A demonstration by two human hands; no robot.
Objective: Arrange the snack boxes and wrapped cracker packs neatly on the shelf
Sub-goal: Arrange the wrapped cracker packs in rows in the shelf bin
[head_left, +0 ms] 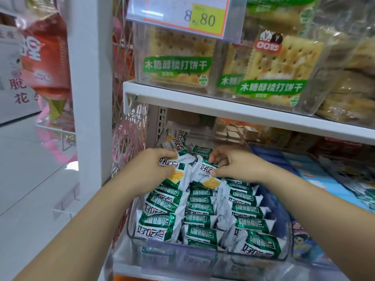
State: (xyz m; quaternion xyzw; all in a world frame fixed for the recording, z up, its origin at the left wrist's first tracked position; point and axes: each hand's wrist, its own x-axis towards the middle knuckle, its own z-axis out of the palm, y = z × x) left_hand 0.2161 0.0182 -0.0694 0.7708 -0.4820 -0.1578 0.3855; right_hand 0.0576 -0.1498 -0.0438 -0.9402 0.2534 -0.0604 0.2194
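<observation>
White metal shelving fills the frame, with a thick upright post [89, 98] at left of centre and a shelf board [203, 104] that runs from the middle out to the right edge.

Below that board, in the lower centre, sits a clear plastic bin [233, 260]. It is packed with green-and-white wrapped cracker packs [203, 220], most of them lying in rough rows, with a few loose and tilted at the far end.

On the board above, in the upper centre and upper right, stand two clear boxes of square soda crackers with green labels, one to the left [174, 63] and one to the right [280, 69].

Blue packets [316, 179] lie to the right of the bin, and a red bag [46, 53] hangs in the upper left.

Two bare forearms reach in from the bottom corners towards the middle of the frame. The left hand [154, 165] pinches the left-held pack [176, 175] between thumb and curled fingers. Just beside it, the right hand [235, 165] pinches the right-held pack [207, 177] in the same way. Both packs are over the far half of the bin, close together and above the rows.

A price tag [182, 15] at top centre reads 8.80.
</observation>
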